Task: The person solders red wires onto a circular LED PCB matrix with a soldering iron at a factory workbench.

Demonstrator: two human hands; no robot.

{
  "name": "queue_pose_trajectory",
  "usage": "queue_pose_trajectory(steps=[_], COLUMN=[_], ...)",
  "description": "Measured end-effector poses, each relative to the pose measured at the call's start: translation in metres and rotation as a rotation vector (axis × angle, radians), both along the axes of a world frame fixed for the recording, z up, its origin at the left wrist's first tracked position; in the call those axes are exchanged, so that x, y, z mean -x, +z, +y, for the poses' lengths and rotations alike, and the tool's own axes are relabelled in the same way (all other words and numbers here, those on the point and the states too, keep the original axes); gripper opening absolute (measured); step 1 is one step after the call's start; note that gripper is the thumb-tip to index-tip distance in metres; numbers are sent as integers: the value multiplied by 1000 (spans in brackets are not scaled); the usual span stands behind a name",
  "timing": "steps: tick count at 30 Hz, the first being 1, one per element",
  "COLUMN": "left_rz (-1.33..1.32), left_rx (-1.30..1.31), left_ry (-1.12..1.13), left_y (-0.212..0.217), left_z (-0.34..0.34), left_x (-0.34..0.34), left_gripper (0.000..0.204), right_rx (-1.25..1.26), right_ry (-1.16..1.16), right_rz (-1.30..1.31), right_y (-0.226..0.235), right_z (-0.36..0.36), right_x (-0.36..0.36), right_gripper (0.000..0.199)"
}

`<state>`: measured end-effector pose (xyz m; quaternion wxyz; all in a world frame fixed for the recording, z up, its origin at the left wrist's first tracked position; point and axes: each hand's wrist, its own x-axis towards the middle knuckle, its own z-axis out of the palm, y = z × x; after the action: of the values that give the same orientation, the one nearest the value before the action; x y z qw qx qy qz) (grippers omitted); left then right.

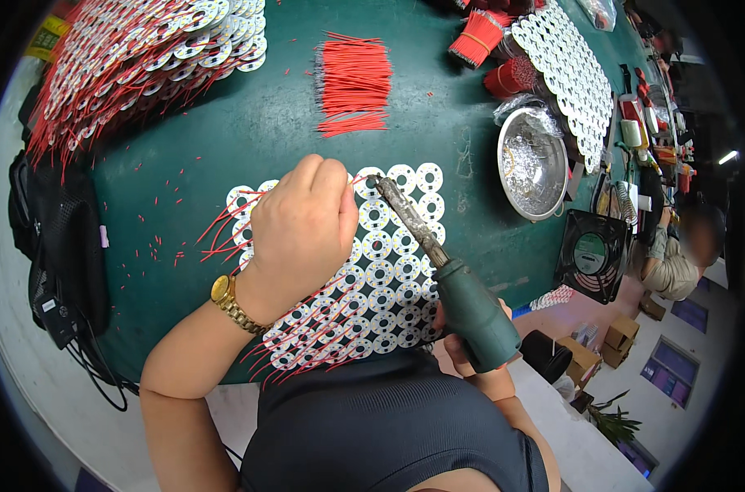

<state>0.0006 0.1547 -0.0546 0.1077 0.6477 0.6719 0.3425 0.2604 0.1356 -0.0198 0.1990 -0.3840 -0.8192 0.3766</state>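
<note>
A panel of round white LED circuit boards (pixel 378 271) lies on the green table in front of me. My left hand (pixel 303 220) is closed in a pinch above its upper part, with a thin red wire (pixel 356 181) coming out between the fingertips. Wrapped round the green handle of a soldering gun (pixel 477 318) is my right hand (pixel 457 354), mostly hidden behind it. The gun's dark, crusted tip meets a board in the top row, close to the wire's end. More red wires (pixel 262 361) trail from boards along the panel's left and near sides.
Ahead lies a stack of cut red wires (pixel 354 82). A large pile of wired boards (pixel 155 61) fills the far left. To the right are a metal bowl (pixel 510 164), another board panel (pixel 565 74), bundled wires (pixel 477 37) and a black fan (pixel 594 256). Someone sits beyond.
</note>
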Motion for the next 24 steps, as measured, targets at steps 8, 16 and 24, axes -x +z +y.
queue_pose_trajectory(steps=[8, 16, 24], left_rz=[0, -12, -10], left_rx=[-1, -117, -82], left_ry=[2, -120, -108], left_y=[0, -1, -3], left_z=[0, 3, 3], left_x=[-2, 1, 1], left_gripper=[11, 14, 14], right_rx=[400, 371, 220], right_ry=[-383, -343, -175], right_rz=[117, 112, 66], right_y=[-2, -12, -16], right_z=[-27, -33, -24], right_x=[-9, -22, -27], right_gripper=[79, 76, 38])
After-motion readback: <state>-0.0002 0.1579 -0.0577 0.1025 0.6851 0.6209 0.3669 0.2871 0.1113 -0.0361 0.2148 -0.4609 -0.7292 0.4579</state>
